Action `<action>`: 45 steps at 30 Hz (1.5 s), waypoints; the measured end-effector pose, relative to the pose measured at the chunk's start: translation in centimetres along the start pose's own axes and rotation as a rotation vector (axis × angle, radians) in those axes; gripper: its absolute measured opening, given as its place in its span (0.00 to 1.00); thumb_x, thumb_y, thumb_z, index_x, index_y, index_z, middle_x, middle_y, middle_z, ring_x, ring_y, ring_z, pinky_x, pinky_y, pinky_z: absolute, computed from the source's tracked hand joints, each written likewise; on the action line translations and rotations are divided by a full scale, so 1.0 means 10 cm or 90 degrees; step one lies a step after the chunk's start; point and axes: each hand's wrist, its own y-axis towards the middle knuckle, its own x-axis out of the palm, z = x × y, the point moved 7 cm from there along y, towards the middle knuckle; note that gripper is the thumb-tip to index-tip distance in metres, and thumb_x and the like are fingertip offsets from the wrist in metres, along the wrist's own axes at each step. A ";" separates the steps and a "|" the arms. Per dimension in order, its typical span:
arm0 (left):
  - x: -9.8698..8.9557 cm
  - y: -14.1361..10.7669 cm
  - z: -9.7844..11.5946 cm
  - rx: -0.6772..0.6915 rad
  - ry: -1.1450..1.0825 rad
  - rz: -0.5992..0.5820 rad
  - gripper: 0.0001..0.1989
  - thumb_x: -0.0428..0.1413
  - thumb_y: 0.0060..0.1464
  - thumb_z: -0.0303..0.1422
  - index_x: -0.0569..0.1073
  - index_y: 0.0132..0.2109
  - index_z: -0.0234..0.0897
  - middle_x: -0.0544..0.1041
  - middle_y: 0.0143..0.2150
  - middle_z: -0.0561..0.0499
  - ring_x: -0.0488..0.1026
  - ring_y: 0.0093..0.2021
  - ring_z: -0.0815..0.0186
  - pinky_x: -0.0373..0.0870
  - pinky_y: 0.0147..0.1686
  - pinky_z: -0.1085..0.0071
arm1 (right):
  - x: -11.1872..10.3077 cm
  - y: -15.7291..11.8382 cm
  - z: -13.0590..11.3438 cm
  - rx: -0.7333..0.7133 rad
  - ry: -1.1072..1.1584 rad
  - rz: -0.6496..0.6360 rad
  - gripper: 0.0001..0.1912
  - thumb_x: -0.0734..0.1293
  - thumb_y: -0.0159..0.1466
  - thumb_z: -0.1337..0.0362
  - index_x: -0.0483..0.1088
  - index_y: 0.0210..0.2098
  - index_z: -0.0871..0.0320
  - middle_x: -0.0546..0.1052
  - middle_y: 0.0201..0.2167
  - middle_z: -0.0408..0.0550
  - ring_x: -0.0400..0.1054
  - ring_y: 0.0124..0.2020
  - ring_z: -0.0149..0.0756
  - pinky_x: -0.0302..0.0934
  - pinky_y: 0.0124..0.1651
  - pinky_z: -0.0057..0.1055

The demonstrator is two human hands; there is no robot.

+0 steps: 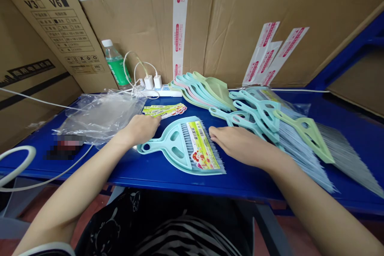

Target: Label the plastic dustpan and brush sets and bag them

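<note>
The light-blue dustpan [180, 122] lies flat on the blue counter [252, 182], squarely before the person, with a matching brush [183, 146] nested in it and a label card [202, 144] across the bristles; this one set looks put together and carded, though no bag is round it; beyond the dustpan and a little right, a stack of dustpans [201, 90] waits without brushes, and to its right the loose brushes [255, 116] lie fanned and overlapping, a green brush [312, 134] on top, so most of the pairing seems left to do; the left hand [145, 128] is just beyond the dustpan's handle, its fingers at the loose cards [163, 110], and I cannot tell whether that grip pinches one; the right hand [237, 142] sits just right of the dustpan, fingers curled by the bristle tips, its grip too hidden to judge; clear bags [102, 116] lie left of and beyond the dustpan; for moving, a narrow bare strip runs between the dustpan and the counter's front edge, with more bare counter to its near right, under the right forearm; beyond the dustpan the power strip [171, 92] and the cardboard wall [228, 28] close off the back
</note>
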 end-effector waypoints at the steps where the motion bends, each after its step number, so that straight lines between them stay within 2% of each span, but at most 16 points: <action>1: 0.00 0.00 0.00 0.001 -0.001 0.002 0.17 0.40 0.64 0.29 0.70 0.52 0.33 0.81 0.43 0.38 0.79 0.44 0.51 0.73 0.41 0.61 | 0.00 0.00 0.00 0.001 0.002 -0.002 0.13 0.52 0.70 0.71 0.63 0.33 0.56 0.76 0.30 0.50 0.70 0.30 0.39 0.52 0.30 0.32; 8: -0.11 -0.03 0.04 0.024 -0.007 0.064 0.15 0.43 0.61 0.27 0.72 0.47 0.37 0.81 0.41 0.42 0.79 0.44 0.53 0.72 0.41 0.62 | 0.01 -0.01 0.01 -0.002 0.006 -0.006 0.13 0.52 0.68 0.75 0.63 0.34 0.56 0.74 0.30 0.49 0.67 0.28 0.37 0.52 0.30 0.32; 11: -0.15 -0.05 0.10 0.046 -0.029 0.092 0.16 0.41 0.66 0.33 0.73 0.45 0.36 0.81 0.41 0.42 0.79 0.43 0.52 0.72 0.40 0.61 | -0.01 -0.01 0.00 -0.010 0.007 0.007 0.13 0.52 0.68 0.75 0.64 0.34 0.56 0.75 0.29 0.48 0.67 0.27 0.37 0.52 0.29 0.31; 14: -0.14 -0.06 0.20 0.077 -0.072 0.107 0.20 0.38 0.68 0.39 0.72 0.47 0.36 0.81 0.41 0.42 0.79 0.42 0.53 0.72 0.40 0.62 | -0.01 0.00 0.01 0.000 0.000 0.007 0.13 0.52 0.68 0.74 0.64 0.35 0.57 0.75 0.29 0.49 0.68 0.28 0.38 0.52 0.29 0.32; 17: -0.11 -0.04 0.26 0.075 -0.117 0.118 0.20 0.38 0.68 0.40 0.69 0.52 0.35 0.81 0.40 0.42 0.79 0.42 0.53 0.71 0.39 0.62 | 0.01 0.00 0.04 0.019 0.011 0.004 0.14 0.51 0.69 0.72 0.65 0.36 0.58 0.76 0.30 0.50 0.70 0.30 0.40 0.53 0.30 0.33; 20: -0.05 0.01 0.27 0.065 -0.184 0.109 0.17 0.39 0.67 0.36 0.66 0.54 0.34 0.80 0.41 0.42 0.78 0.42 0.54 0.71 0.40 0.62 | -0.01 0.01 0.08 0.027 0.068 0.048 0.13 0.52 0.70 0.68 0.67 0.38 0.58 0.77 0.31 0.51 0.72 0.32 0.41 0.57 0.33 0.33; 23: -0.04 0.04 0.27 0.096 -0.293 0.106 0.14 0.40 0.65 0.34 0.67 0.51 0.37 0.80 0.42 0.45 0.78 0.42 0.58 0.71 0.41 0.63 | -0.04 0.01 0.14 0.050 0.188 0.117 0.14 0.54 0.70 0.63 0.68 0.48 0.59 0.78 0.31 0.50 0.73 0.36 0.42 0.62 0.40 0.35; 25: -0.04 0.06 0.26 0.124 -0.378 0.109 0.13 0.40 0.64 0.33 0.67 0.47 0.38 0.79 0.42 0.46 0.77 0.41 0.60 0.71 0.41 0.65 | -0.02 0.02 0.19 0.080 0.285 0.117 0.21 0.54 0.70 0.61 0.63 0.58 0.63 0.77 0.30 0.49 0.72 0.33 0.41 0.65 0.41 0.37; 28: -0.03 0.08 0.23 0.146 -0.466 0.115 0.12 0.40 0.64 0.34 0.67 0.44 0.39 0.79 0.44 0.47 0.76 0.42 0.63 0.71 0.43 0.67 | 0.04 0.03 0.21 0.089 0.450 0.075 0.31 0.54 0.69 0.59 0.47 0.69 0.62 0.75 0.32 0.48 0.70 0.25 0.36 0.68 0.33 0.35; 31: -0.04 0.11 0.19 0.154 -0.506 0.134 0.13 0.40 0.64 0.33 0.67 0.46 0.38 0.78 0.48 0.46 0.74 0.46 0.64 0.69 0.48 0.67 | 0.06 0.06 0.17 0.028 0.626 0.042 0.38 0.56 0.68 0.60 0.33 0.72 0.52 0.73 0.38 0.47 0.71 0.25 0.33 0.71 0.30 0.33; 33: -0.04 0.14 0.15 0.150 -0.510 0.136 0.13 0.40 0.64 0.32 0.67 0.47 0.38 0.77 0.49 0.46 0.74 0.48 0.64 0.68 0.49 0.66 | 0.08 0.09 0.16 0.005 0.714 0.025 0.40 0.57 0.68 0.60 0.29 0.72 0.46 0.72 0.39 0.46 0.72 0.28 0.32 0.73 0.31 0.31; 35: -0.04 0.17 0.12 0.148 -0.506 0.130 0.14 0.39 0.64 0.31 0.68 0.47 0.38 0.77 0.49 0.46 0.74 0.47 0.64 0.69 0.48 0.67 | 0.12 0.12 0.17 0.012 0.774 0.002 0.41 0.57 0.68 0.60 0.27 0.71 0.45 0.73 0.38 0.45 0.72 0.32 0.33 0.73 0.33 0.30; 37: -0.05 0.18 0.10 0.159 -0.511 0.128 0.14 0.38 0.64 0.31 0.68 0.47 0.38 0.77 0.49 0.46 0.74 0.46 0.65 0.69 0.47 0.68 | 0.17 0.15 0.15 0.026 0.832 -0.031 0.41 0.57 0.68 0.60 0.27 0.71 0.45 0.75 0.40 0.45 0.73 0.37 0.34 0.73 0.35 0.29; 40: -0.06 0.17 0.11 0.168 -0.513 0.139 0.15 0.38 0.64 0.30 0.68 0.48 0.37 0.77 0.49 0.46 0.74 0.45 0.66 0.70 0.46 0.70 | 0.24 0.18 0.08 0.033 0.936 -0.070 0.40 0.59 0.68 0.62 0.32 0.72 0.45 0.77 0.48 0.47 0.74 0.45 0.36 0.73 0.40 0.31; 43: -0.08 0.14 0.14 0.159 -0.462 0.142 0.15 0.39 0.64 0.30 0.69 0.47 0.37 0.78 0.46 0.47 0.75 0.43 0.66 0.70 0.45 0.70 | 0.27 0.21 0.02 0.030 1.004 -0.076 0.37 0.62 0.66 0.66 0.44 0.71 0.50 0.76 0.53 0.51 0.74 0.48 0.38 0.72 0.47 0.35; 45: -0.11 0.12 0.10 0.116 -0.366 0.150 0.15 0.39 0.65 0.31 0.71 0.46 0.37 0.78 0.45 0.47 0.75 0.43 0.64 0.70 0.45 0.68 | 0.27 0.22 0.02 0.035 1.013 -0.065 0.34 0.62 0.65 0.67 0.51 0.69 0.53 0.75 0.54 0.53 0.73 0.50 0.39 0.70 0.50 0.37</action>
